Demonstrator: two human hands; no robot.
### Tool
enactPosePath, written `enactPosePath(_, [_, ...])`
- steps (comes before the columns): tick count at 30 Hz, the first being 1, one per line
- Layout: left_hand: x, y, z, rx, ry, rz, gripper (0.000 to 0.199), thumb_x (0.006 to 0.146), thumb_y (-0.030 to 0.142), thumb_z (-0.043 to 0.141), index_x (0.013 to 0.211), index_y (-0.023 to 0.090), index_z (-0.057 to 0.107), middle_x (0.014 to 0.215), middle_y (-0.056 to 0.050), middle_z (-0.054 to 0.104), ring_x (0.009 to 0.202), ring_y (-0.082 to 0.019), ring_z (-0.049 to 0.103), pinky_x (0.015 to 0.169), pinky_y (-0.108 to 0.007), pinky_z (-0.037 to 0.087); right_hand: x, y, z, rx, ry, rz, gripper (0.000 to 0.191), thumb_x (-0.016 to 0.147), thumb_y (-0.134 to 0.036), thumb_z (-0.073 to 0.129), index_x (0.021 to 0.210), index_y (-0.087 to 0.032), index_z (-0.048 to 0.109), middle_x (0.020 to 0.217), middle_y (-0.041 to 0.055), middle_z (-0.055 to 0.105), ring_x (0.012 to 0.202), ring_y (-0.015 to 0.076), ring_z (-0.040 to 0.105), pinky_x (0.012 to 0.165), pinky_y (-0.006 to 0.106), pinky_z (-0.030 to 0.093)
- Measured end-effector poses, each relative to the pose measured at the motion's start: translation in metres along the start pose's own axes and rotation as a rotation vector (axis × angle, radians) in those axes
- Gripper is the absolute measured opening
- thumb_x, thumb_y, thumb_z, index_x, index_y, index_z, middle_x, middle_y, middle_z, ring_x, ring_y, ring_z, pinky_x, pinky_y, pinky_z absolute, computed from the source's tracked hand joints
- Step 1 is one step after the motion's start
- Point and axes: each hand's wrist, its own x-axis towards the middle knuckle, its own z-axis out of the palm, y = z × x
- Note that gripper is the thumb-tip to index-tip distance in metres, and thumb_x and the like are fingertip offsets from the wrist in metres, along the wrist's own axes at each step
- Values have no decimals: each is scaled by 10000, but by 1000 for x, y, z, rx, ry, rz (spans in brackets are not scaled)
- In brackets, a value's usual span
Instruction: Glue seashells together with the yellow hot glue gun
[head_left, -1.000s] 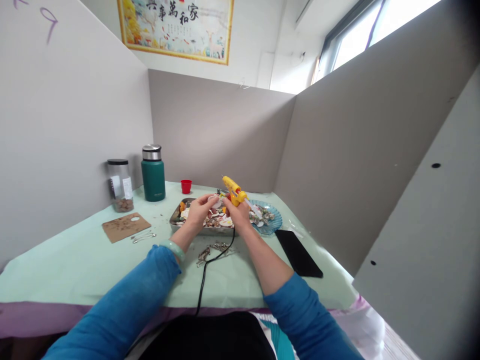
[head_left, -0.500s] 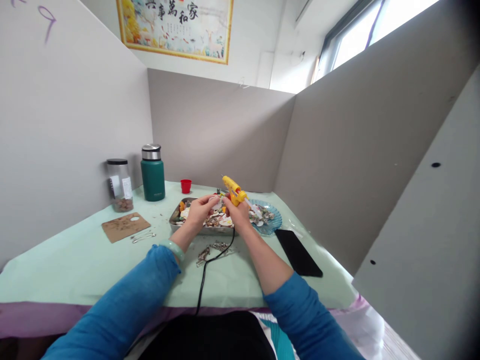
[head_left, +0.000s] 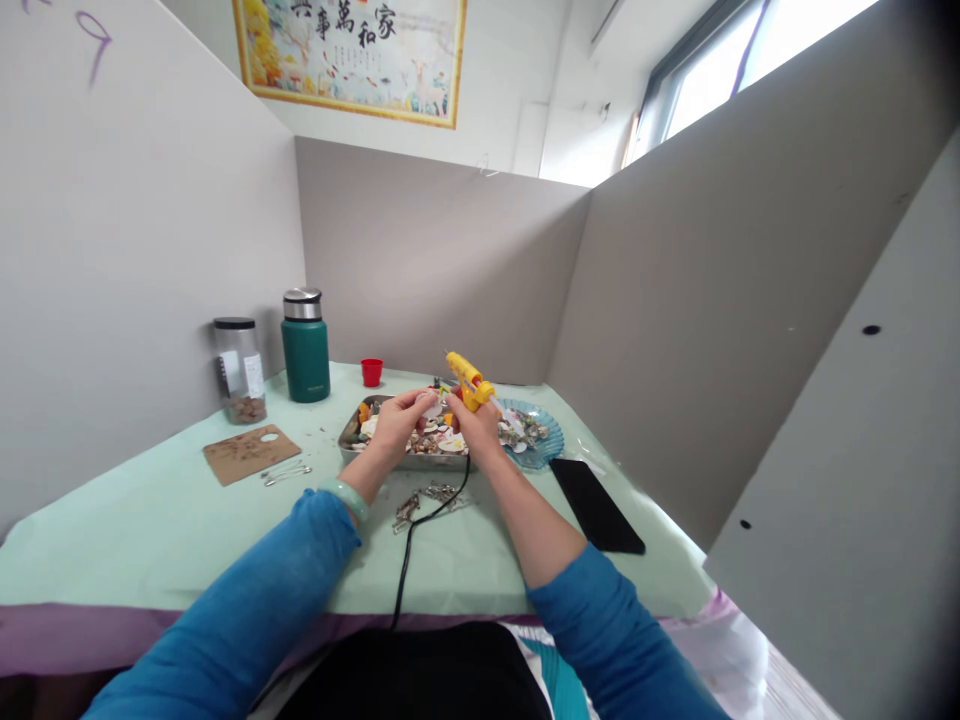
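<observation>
My left hand [head_left: 401,422] pinches a small white flat piece [head_left: 431,407] over the metal tray [head_left: 351,452]. Close beside it, my right hand [head_left: 476,425] is closed round a yellow glue gun [head_left: 466,378], whose nozzle points up and away to the left. A clear glue stick [head_left: 507,416] sticks out of the gun's back. The fingertips of both hands nearly meet at the white piece; whether the right fingers also touch it, I cannot tell. Several small coloured and white pieces fill the tray below. The gun's black cord [head_left: 409,550] runs down toward me.
Right of the tray stands a blue plate [head_left: 556,440] of small trinkets, with a black phone-like slab [head_left: 600,508] before it. Metal pins [head_left: 409,508] lie nearer me. Leftward are a brown card [head_left: 240,460], safety pins [head_left: 286,472], a jar [head_left: 241,375], a green flask [head_left: 306,350] and a red cup [head_left: 372,373].
Almost nothing differs. Both hands stay over the tray, with only a slight shift of the fingers at the white piece.
</observation>
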Motion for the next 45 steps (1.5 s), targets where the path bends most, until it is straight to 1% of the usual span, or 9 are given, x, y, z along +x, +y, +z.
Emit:
enactPosePath(7, [2, -3, -2, -39, 11, 0, 383, 613, 437, 721, 839, 129, 699, 646, -6, 584, 439, -51, 403, 406, -204, 303, 0, 0, 0, -12, 2, 11, 293, 708, -412, 613, 877, -174, 588, 504, -62, 492, 411, 89, 450, 425, 212, 388])
enactPosePath(11, [2, -2, -3, -77, 16, -37, 393, 592, 437, 732, 832, 128, 696, 677, -15, 599, 442, -50, 416, 414, -208, 315, 1, 2, 0, -11, 2, 3, 304, 704, -424, 613, 866, -167, 593, 493, -62, 485, 408, 90, 450, 425, 216, 389])
enactPosePath(24, [2, -1, -2, -122, -2, -53, 383, 598, 415, 738, 839, 121, 693, 670, -10, 594, 439, -44, 415, 419, -203, 328, 1, 1, 0, -1, 2, 11, 297, 698, -419, 615, 859, -171, 594, 478, -65, 480, 398, 90, 444, 422, 214, 384])
enactPosePath(38, [3, -2, -3, -116, 22, -62, 429, 585, 434, 750, 862, 110, 696, 695, -19, 604, 455, -47, 417, 426, -204, 335, -1, -3, 0, -3, 7, 21, 291, 703, -392, 615, 866, -151, 592, 479, -56, 479, 400, 91, 442, 420, 217, 383])
enactPosePath(45, [5, -5, -4, -121, -5, -65, 405, 603, 413, 749, 865, 111, 687, 722, -16, 600, 474, -48, 423, 451, -205, 358, 2, 2, 0, 12, 14, 26, 298, 702, -398, 614, 874, -156, 590, 478, -64, 474, 394, 86, 434, 414, 208, 380])
